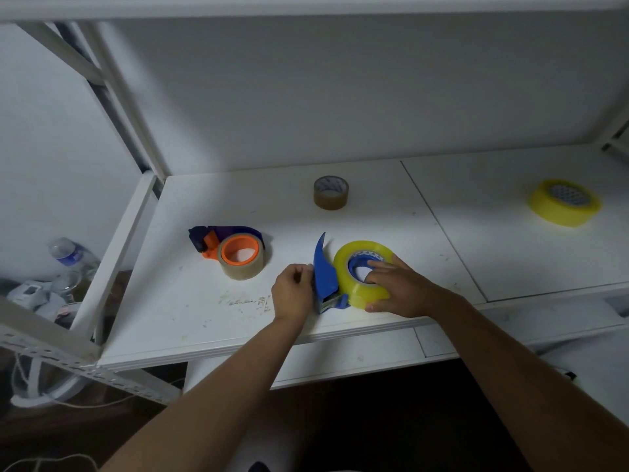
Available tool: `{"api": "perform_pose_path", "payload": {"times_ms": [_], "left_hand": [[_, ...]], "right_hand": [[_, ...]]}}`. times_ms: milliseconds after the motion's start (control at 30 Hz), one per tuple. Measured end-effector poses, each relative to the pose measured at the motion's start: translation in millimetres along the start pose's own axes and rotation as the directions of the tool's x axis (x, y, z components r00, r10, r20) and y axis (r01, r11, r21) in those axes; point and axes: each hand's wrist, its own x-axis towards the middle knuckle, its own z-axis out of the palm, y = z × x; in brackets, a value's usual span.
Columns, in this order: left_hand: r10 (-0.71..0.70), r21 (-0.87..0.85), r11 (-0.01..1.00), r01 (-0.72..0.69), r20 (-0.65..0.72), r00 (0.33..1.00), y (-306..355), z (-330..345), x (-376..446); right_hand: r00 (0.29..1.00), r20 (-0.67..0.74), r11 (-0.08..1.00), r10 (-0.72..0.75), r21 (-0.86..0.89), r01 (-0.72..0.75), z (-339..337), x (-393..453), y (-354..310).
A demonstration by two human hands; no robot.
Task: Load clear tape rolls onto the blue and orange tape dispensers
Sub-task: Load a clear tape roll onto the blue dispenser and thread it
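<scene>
Blue dispenser (323,274) pinched by left hand (292,294), yellowish tape roll (360,274) on it gripped by right hand (401,291) fingers, orange dispenser (228,248) left of it, loaded.

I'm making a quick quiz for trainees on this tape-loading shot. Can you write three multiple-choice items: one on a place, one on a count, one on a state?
1. Where does the orange plastic tape dispenser lie?
A. left of the blue plastic tape dispenser
B. right of it
C. on top of it

2. How many loose tape rolls lie on the white shelf board, not on a dispenser?
A. none
B. two
C. four

3. What is the right hand doing?
A. hanging idle
B. holding the yellowish clear tape roll on the blue dispenser
C. lifting a bottle

Answers: 1 A, orange sits leftward. 2 B, a small brownish roll and a yellow roll. 3 B, fingers in the core, thumb outside.
</scene>
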Motion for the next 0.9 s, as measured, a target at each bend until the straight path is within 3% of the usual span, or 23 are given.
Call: {"api": "perform_pose_path", "payload": {"times_ms": [233,333,467,567,633,700,800,900], "left_hand": [[-0.016,-0.204,0.977,0.054,0.184,0.983,13.8,4.0,-30.6],[0.019,-0.135,0.991,0.016,0.254,0.967,19.2,6.8,-30.2],[-0.034,-0.005,0.999,0.037,0.269,0.962,25.3,3.2,-9.9],[-0.086,-0.012,0.995,0.095,0.317,0.944,31.2,-1.3,1.8],[-0.112,-0.051,0.989,0.138,0.345,0.932,36.0,-3.3,5.2],[-0.129,-0.083,0.982,0.169,0.359,0.925,43.2,-3.6,5.6],[-0.136,-0.046,0.985,0.164,0.365,0.921,46.4,-0.8,9.0],[-0.143,0.011,0.989,0.149,0.359,0.922,46.3,1.1,14.2]], "right_hand": [[1.000,0.006,0.999,0.029,-0.019,-0.028,3.1,5.3,-5.5],[0.999,-0.012,0.999,0.040,-0.003,-0.040,4.6,4.4,-3.1],[0.997,-0.056,0.999,0.044,-0.010,-0.045,8.9,1.7,-2.1],[0.958,-0.224,0.979,0.178,0.136,-0.151,9.5,-7.7,-6.0],[0.847,-0.319,0.894,0.425,0.296,-0.337,4.4,-15.2,-10.3],[0.739,-0.214,0.743,0.638,0.420,-0.520,3.3,-18.1,-12.2],[0.747,0.051,0.593,0.663,0.573,-0.565,8.1,-12.6,-15.2],[0.710,0.042,0.477,0.703,0.713,-0.514,9.3,-3.7,-19.3]]}}
